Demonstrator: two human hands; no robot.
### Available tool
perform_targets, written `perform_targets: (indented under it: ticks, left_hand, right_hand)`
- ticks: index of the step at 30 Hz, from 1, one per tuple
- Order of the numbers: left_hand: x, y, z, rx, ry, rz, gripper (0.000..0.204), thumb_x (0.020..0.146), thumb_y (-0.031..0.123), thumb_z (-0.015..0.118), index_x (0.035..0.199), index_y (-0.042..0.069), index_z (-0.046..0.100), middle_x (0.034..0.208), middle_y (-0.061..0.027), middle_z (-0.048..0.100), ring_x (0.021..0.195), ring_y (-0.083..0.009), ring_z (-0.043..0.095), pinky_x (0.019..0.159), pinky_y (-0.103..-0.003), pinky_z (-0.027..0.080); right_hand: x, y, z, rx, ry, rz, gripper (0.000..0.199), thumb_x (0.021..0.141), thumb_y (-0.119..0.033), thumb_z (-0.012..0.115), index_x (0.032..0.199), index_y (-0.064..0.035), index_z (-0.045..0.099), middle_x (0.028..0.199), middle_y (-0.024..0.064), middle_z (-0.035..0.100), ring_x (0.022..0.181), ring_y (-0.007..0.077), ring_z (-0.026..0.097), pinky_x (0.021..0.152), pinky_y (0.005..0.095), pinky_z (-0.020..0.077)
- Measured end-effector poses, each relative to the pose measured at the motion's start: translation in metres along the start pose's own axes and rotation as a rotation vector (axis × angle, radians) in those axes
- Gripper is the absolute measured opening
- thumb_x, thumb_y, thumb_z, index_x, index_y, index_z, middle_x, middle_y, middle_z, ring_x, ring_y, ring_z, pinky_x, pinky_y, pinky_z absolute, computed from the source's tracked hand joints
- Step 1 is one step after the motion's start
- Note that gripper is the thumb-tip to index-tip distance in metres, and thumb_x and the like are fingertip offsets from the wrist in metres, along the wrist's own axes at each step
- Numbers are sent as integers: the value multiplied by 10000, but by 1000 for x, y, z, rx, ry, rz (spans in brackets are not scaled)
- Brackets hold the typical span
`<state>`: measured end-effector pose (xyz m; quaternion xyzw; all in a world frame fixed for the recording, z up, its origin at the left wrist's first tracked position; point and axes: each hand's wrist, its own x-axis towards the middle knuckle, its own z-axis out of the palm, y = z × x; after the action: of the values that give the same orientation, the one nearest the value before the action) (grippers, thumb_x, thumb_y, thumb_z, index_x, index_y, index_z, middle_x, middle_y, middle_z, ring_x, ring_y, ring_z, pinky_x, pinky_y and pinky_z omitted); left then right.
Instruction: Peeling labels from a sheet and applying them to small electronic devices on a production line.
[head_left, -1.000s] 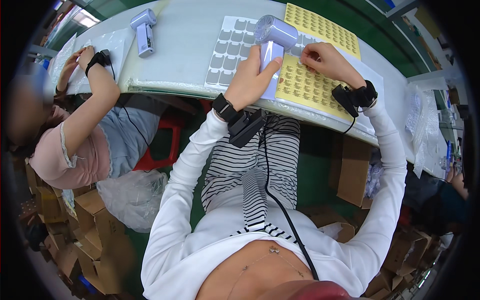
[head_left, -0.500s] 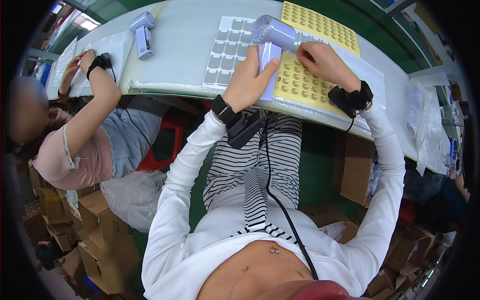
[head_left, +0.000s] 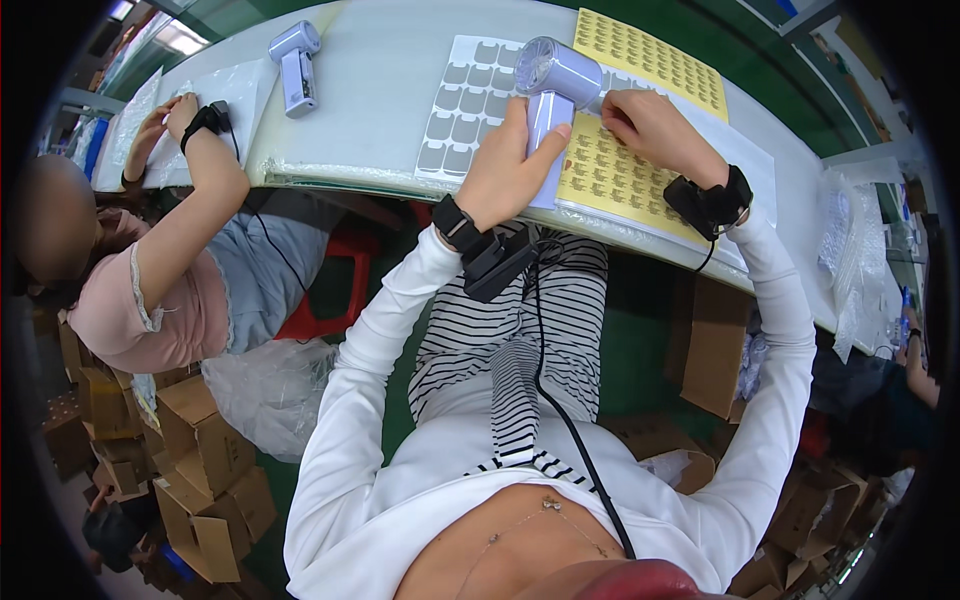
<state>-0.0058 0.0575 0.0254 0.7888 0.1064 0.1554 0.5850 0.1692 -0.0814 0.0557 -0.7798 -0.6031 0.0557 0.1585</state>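
Note:
My left hand (head_left: 508, 172) grips the handle of a pale lilac handheld fan (head_left: 553, 83), held upright at the table's near edge. My right hand (head_left: 648, 128) rests right beside the fan's head, fingertips pinched at its side, over a yellow sheet of small stickers (head_left: 612, 178). A white sheet of grey stickers (head_left: 470, 98) lies just left of the fan. Both wrists carry black strapped devices, with a cable running down from the left one.
A second lilac fan (head_left: 294, 62) lies on the white table (head_left: 380, 110) further left. A seated co-worker's hands (head_left: 170, 118) rest on a clear plastic sheet at the left. Another yellow sticker sheet (head_left: 650, 58) lies farther back. Cardboard boxes (head_left: 190, 450) are stacked on the floor.
My right hand has moved left off the yellow sheet up to the fan's head. My left hand keeps its hold on the fan's handle.

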Motion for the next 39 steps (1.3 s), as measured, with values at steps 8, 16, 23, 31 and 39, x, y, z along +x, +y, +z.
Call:
perform_targets:
  ticks: [8,16,23,31,39]
  left_hand:
    - [-3,6,1,77,15,1,342,933,259,486,1087,-38,416,930,-140,611,794,-190,668,655,-280,503]
    - [-2,-2,3,23,17,37,357,935,264,482,1115,-35,408,929,-145,613,795,-193,669,663,-280,505]
    - [-2,-5,3,6,15,35,364,934,264,483,1119,-41,407,926,-146,621,795,-195,669,669,-284,507]
    - [-4,-4,3,2,31,25,355,931,264,487,1118,-27,411,932,-157,623,791,-201,672,663,-289,509]
    - [-3,-2,4,54,38,14,359,929,265,487,1123,-29,413,945,-163,625,790,-205,675,661,-288,511]
  right_hand:
    - [-8,4,-14,228,-146,69,93,822,-84,569,809,7,560,725,125,597,660,244,564,631,322,450]
    - [2,1,-5,-27,-52,-7,105,827,-98,582,810,4,560,743,122,603,674,242,575,631,314,448]
    - [-2,4,-18,305,-192,92,94,821,-94,580,811,-3,557,746,126,593,684,257,564,632,330,444]
    - [2,2,-7,-25,-81,-44,85,812,-85,583,817,-4,557,768,122,598,696,245,572,641,320,451]
    - [-3,11,-22,265,-283,81,70,866,-93,541,879,-25,542,810,50,593,751,137,588,690,266,464]
